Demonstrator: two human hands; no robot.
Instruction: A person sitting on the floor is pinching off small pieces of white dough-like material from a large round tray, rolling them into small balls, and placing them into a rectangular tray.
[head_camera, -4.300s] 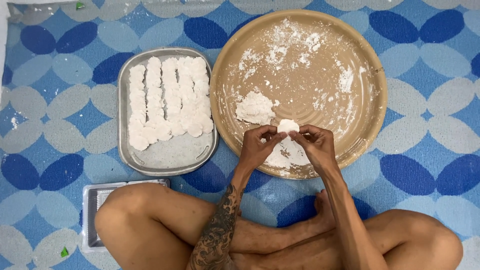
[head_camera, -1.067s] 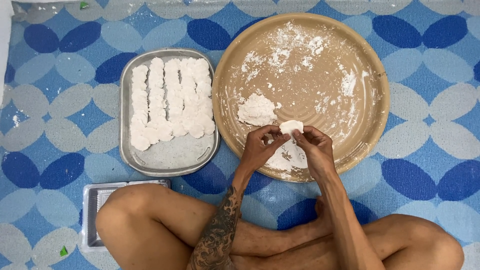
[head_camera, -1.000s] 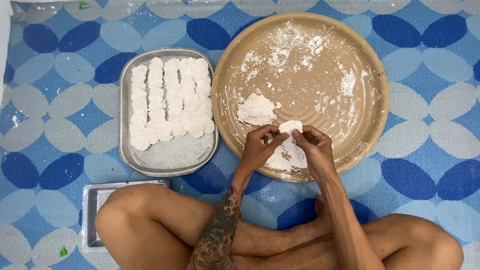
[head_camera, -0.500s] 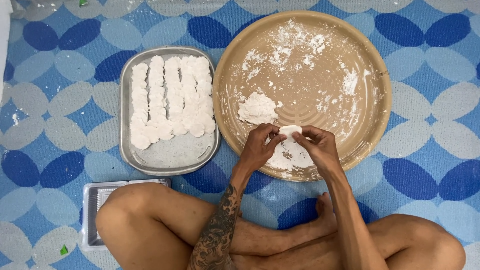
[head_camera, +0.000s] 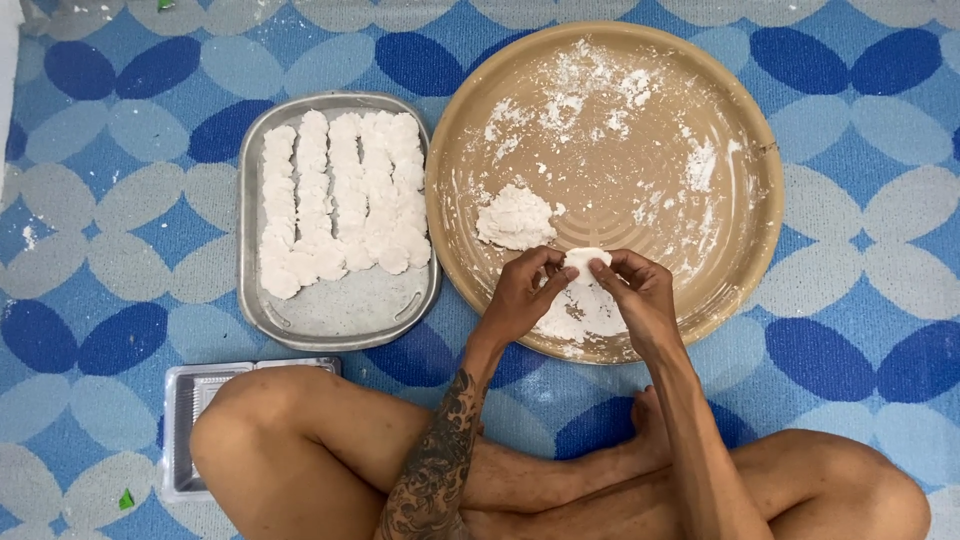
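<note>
**Head view: two hands pinch a small piece of white dough above a floured tray**

At far left, half hidden by a knee, a clear plastic container (head_camera: 200, 420) lies on the blue patterned mat (head_camera: 90, 210). Next comes a metal tray (head_camera: 340, 310) with rows of flattened white dough pieces (head_camera: 340, 200). Right of it sits a wide round tan tray (head_camera: 740, 130) dusted with flour, a dough lump (head_camera: 515, 215) near its middle. Over the tray's near edge, the left hand (head_camera: 520, 295) and right hand (head_camera: 640, 295) meet, fingertips closed on one small dough piece (head_camera: 583, 262). Both wrists angle inward, thumbs nearest the body. Shaping it well probably calls for light, even pressure from both sides, kept over the flour.
</note>
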